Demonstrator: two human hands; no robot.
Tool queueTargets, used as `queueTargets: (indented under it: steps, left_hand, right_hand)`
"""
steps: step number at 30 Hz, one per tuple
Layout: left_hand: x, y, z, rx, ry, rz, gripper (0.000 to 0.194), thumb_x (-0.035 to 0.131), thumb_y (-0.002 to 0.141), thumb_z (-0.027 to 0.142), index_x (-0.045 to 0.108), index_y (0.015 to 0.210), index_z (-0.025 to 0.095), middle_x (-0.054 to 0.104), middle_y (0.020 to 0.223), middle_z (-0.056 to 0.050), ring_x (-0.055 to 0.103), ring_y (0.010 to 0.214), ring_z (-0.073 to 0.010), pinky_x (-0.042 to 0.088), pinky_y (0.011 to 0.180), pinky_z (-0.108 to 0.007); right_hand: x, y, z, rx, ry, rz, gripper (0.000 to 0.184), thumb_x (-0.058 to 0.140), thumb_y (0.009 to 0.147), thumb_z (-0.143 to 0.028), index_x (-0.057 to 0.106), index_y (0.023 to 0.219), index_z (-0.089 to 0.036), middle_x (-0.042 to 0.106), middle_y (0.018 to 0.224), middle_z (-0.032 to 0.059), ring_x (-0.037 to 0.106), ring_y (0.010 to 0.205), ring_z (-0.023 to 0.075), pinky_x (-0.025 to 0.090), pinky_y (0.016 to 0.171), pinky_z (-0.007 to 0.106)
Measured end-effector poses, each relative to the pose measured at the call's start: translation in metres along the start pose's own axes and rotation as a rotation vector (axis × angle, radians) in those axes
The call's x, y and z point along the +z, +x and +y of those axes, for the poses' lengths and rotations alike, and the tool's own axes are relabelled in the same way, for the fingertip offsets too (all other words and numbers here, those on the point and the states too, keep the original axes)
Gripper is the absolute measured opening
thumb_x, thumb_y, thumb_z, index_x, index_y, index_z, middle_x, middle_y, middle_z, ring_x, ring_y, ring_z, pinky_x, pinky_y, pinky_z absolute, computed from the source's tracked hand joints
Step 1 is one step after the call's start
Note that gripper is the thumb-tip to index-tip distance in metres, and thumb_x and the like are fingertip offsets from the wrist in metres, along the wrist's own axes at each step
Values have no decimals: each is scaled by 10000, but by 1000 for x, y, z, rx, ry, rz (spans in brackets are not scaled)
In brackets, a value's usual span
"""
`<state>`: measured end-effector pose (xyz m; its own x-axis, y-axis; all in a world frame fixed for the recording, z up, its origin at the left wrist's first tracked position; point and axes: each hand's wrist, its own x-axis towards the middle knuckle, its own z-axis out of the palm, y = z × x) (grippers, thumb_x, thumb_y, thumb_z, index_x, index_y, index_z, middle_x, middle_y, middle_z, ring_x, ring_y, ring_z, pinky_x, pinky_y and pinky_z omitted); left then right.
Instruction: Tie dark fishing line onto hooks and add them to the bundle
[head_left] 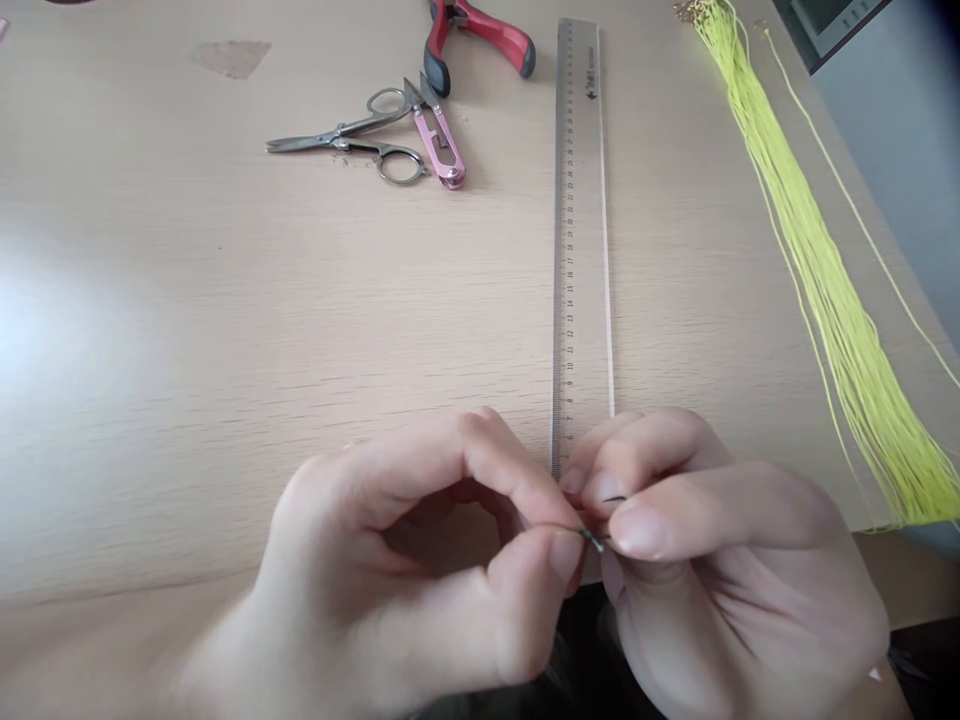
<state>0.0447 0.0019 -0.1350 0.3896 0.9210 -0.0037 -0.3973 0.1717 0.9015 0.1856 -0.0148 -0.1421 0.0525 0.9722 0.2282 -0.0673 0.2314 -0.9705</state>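
Note:
My left hand (420,560) is closed, its thumb and index fingertip pinching a thin dark cord (592,540). A small pale bit shows on the cord in the gap between my hands. My right hand (720,570) meets it from the other side, also pinching the cord between thumb and fingers. A short dark piece of the strand shows by the right fingertips; the rest of it is hidden by my fingers. Just beyond both hands lies a clear plastic ruler (583,250), its near end covered by the fingers.
Scissors (337,138) lie at the back, touching pink thread snips (442,140). Red-and-black pliers (480,35) rest behind them. Along the right edge of the wooden table (300,290) stretches a bundle of yellow cords (810,240). A clear scrap (232,58) lies back left.

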Motion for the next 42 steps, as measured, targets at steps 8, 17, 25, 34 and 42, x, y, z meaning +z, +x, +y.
queueTargets:
  steps: [8,17,25,34,42]
  left_hand:
    - [-2,2,-1,-7,12,-4,125,629,805,267,651,849,152,625,758,-69,647,713,-180,574,645,-253]
    - [-1,-1,0,15,89,10,145,628,803,326,658,830,186,623,718,-69,645,658,-200,565,567,-291]
    - [-2,4,-2,16,136,-3,171,608,812,364,658,806,201,619,712,-51,639,651,-185,557,545,-272]
    - [0,3,1,3,147,4,178,634,796,351,666,808,176,610,700,-65,610,630,-175,532,543,-266]
    - [-1,2,-1,-2,150,7,169,645,787,334,645,806,166,605,708,-51,601,623,-165,503,523,-259]
  right_hand:
    - [1,-1,-1,24,6,20,417,491,730,127,641,776,-260,574,786,-29,596,665,95,450,519,221]
    - [3,1,1,33,25,32,422,491,732,122,649,783,-265,575,773,-26,573,626,97,442,473,217]
    - [-4,1,1,-12,12,-12,399,501,740,105,642,783,-266,571,780,-27,573,630,92,454,480,214]
    - [-1,4,2,13,-2,20,408,527,741,80,657,781,-304,574,750,-35,585,631,105,452,488,230]
    - [4,1,-4,23,-9,45,388,523,739,83,649,736,-285,579,764,-39,572,632,101,439,494,244]
